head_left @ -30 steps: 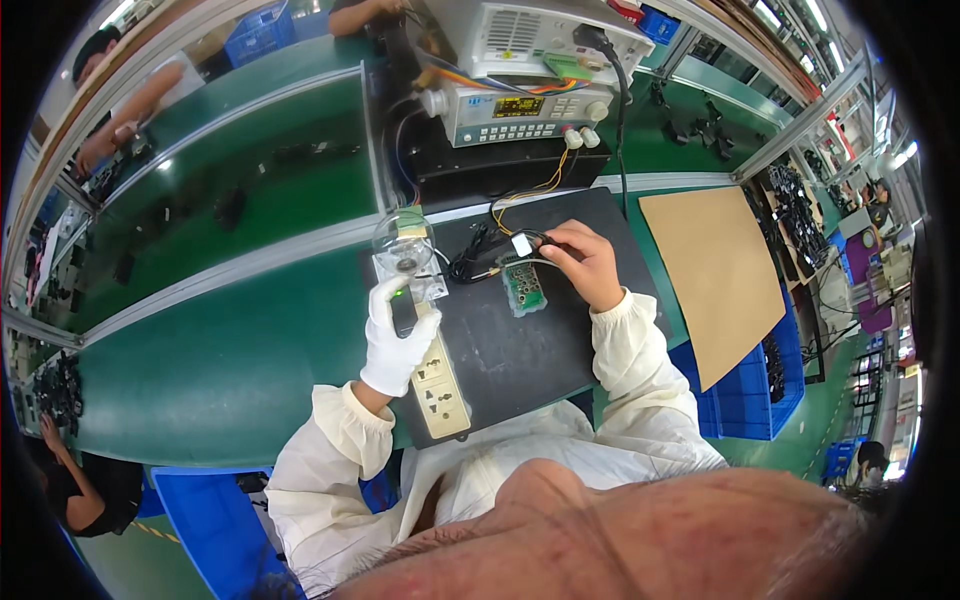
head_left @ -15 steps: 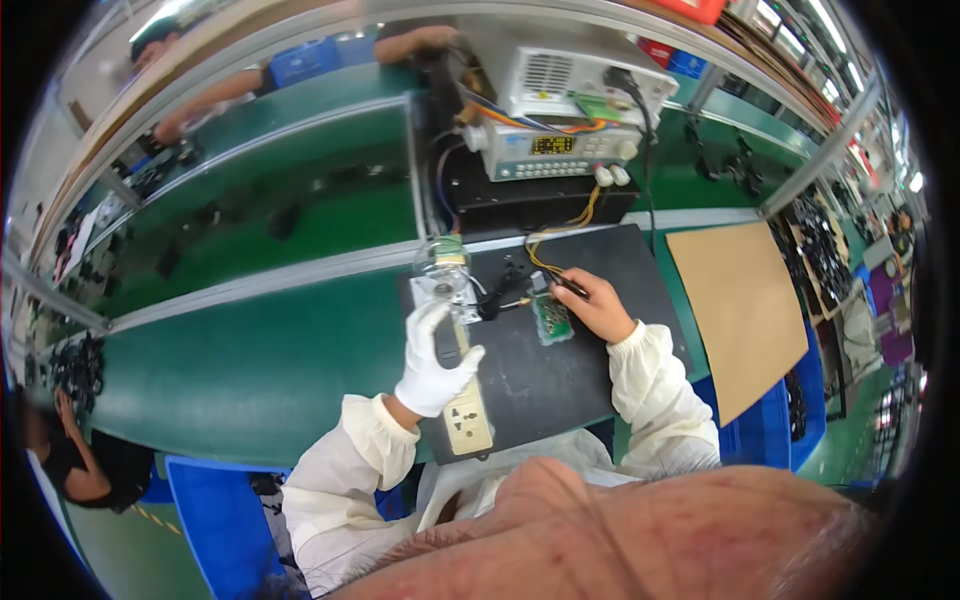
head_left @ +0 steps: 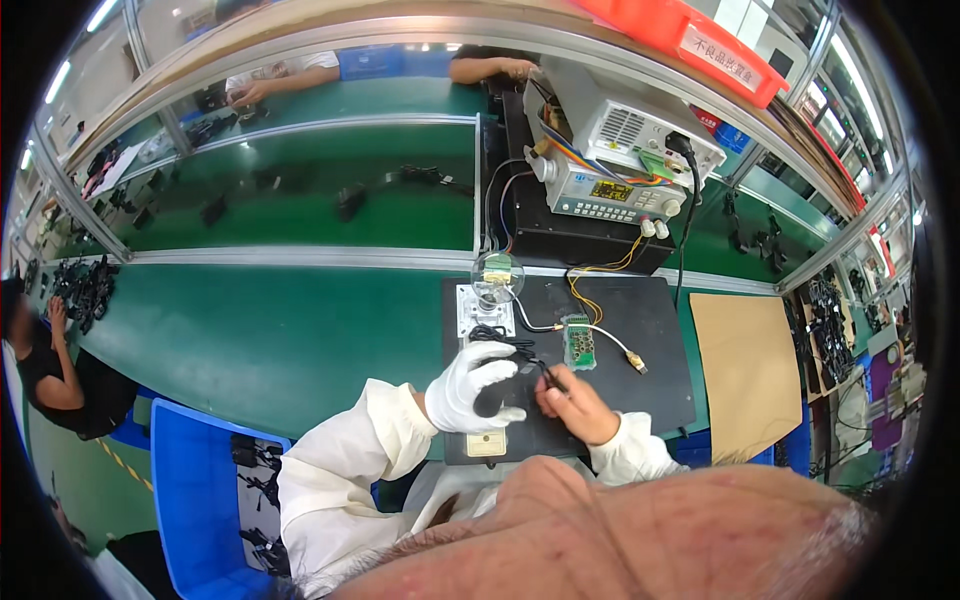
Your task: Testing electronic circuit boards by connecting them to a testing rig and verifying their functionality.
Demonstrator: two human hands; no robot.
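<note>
My left hand (head_left: 472, 388), in a white glove, is curled round a dark piece (head_left: 488, 403) mostly hidden by its fingers. Beside it, my bare right hand (head_left: 582, 406) pinches a thin black cable (head_left: 546, 374). More black cable lies coiled (head_left: 492, 334) just beyond the glove. Past the right hand, a green circuit board (head_left: 579, 343) rests on the black mat (head_left: 640, 400). A white lead with a metal-tipped plug (head_left: 637, 364) runs across the board. Behind the coil stands a fixture with a clear round shield (head_left: 497, 277) on a white base (head_left: 485, 312).
A power strip (head_left: 487, 443) sits below the glove. Stacked bench instruments (head_left: 615, 190) stand at the back, with yellow wires (head_left: 597, 270) leading down. Brown cardboard (head_left: 745, 370) lies right; a blue bin (head_left: 195, 500) with black corded items is lower left. Other people work nearby.
Both hands have come nearer to me. The right has left the circuit board and now pinches the black cable; the left has left the fixture and closed round the dark piece. The view has shifted.
</note>
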